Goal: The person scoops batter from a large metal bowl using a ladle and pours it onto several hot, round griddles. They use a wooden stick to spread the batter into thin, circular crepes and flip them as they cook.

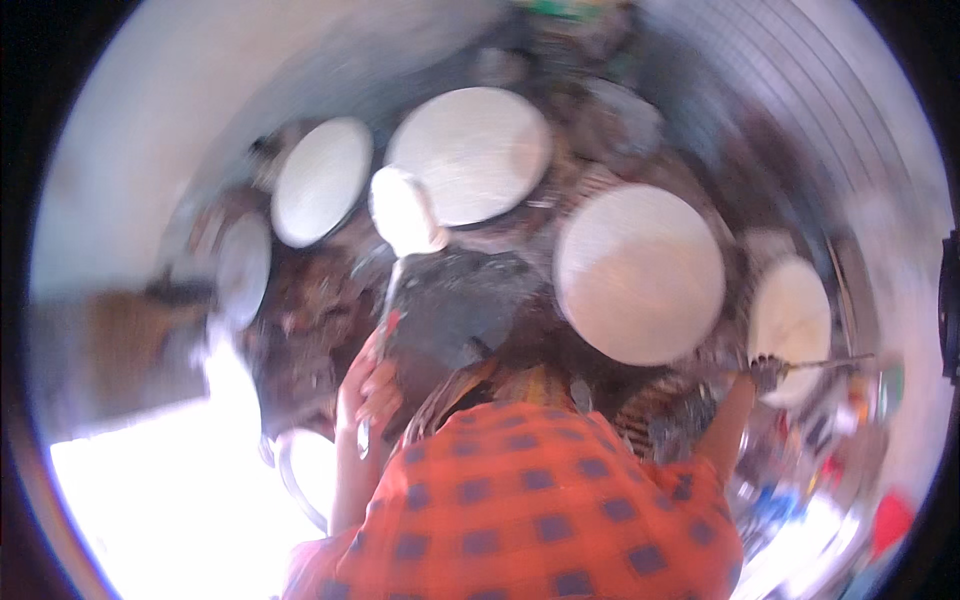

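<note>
My left hand (371,394) grips the handle of a long metal utensil (391,296). Its broad white head (403,210) overlaps the near left rim of a large pale round disc (472,154); blur hides whether the two touch. Below that head lies a dark, blackened surface (457,307). Out to the right, my right hand (765,373) is closed around a thin rod (832,362), in front of an upright-looking pale oval disc (791,322). Motion blur hides its fingers.
Another large pale disc (639,274) lies right of centre. Two smaller ones, a white disc (322,181) and a greyer disc (244,271), sit at left. Blurred clutter (787,487) fills the lower right. Bright light (165,502) washes out the lower left.
</note>
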The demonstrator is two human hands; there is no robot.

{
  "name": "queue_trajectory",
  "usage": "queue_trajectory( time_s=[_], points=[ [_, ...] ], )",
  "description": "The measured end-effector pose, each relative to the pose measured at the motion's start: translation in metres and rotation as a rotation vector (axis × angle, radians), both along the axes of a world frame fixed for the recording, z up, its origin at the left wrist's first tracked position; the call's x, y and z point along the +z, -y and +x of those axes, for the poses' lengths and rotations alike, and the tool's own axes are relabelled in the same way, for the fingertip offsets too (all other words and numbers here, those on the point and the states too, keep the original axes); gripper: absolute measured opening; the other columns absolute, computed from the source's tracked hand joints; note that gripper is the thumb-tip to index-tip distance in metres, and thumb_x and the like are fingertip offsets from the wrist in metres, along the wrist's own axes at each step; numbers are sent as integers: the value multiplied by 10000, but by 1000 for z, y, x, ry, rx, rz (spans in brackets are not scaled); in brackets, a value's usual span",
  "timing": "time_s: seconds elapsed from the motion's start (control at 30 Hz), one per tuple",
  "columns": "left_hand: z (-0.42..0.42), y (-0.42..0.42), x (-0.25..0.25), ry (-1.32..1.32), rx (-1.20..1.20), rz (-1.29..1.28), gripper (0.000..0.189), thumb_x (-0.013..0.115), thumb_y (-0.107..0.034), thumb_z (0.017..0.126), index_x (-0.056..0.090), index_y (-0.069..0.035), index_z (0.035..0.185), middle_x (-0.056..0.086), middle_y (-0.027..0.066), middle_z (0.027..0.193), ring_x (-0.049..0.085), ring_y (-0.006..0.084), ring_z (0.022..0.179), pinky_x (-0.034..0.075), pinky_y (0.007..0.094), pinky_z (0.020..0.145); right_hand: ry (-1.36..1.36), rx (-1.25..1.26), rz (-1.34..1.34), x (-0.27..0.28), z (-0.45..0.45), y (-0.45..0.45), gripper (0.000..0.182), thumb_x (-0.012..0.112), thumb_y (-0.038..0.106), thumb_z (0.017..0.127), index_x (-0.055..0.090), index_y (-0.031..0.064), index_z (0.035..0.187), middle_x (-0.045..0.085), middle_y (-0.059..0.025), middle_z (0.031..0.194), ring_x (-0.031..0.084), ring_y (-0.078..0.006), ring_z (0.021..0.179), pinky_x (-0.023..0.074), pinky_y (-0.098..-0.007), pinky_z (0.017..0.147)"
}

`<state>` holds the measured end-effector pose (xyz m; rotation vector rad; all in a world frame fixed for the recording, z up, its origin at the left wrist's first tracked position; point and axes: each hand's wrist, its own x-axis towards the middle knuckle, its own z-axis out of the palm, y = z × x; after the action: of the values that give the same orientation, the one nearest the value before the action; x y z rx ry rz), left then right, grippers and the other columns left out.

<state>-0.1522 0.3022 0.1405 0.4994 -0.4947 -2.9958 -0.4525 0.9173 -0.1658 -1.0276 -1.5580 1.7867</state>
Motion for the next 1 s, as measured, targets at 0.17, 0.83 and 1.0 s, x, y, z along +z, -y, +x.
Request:
queue_trajectory(
  time_s=[0.17, 0.83, 1.0],
  points=[
    [56, 85, -55, 139, 289, 314, 431, 328, -87, 998, 289, -50, 1426, 390, -26, 642, 361, 39, 371, 286, 207, 313, 221, 497, -13, 128, -14, 296, 556, 498, 605, 872, 639, 69, 827, 519, -23, 603, 392, -150, 474, 357, -309, 532],
    [190, 631, -78, 665, 123, -815, 103, 484, -190, 960, 464, -100, 1005, 425, -21, 595, 386, 58, 398, 334, 250, 343, -736, 1825, 1088, 147, 231, 969, 433, 667, 208, 826, 592, 115, 1242, 650, -144, 1038, 640, -317, 928, 516, -394, 816],
    [172, 683, -136, 660, 176, -890, 104, 511, -163, 925, 479, -93, 995, 464, -3, 616, 416, 85, 406, 350, 266, 364, -554, 1817, 1463, 128, 239, 1053, 423, 653, 248, 837, 593, 159, 1246, 638, -137, 938, 637, -323, 810, 521, -396, 726]
  ],
)
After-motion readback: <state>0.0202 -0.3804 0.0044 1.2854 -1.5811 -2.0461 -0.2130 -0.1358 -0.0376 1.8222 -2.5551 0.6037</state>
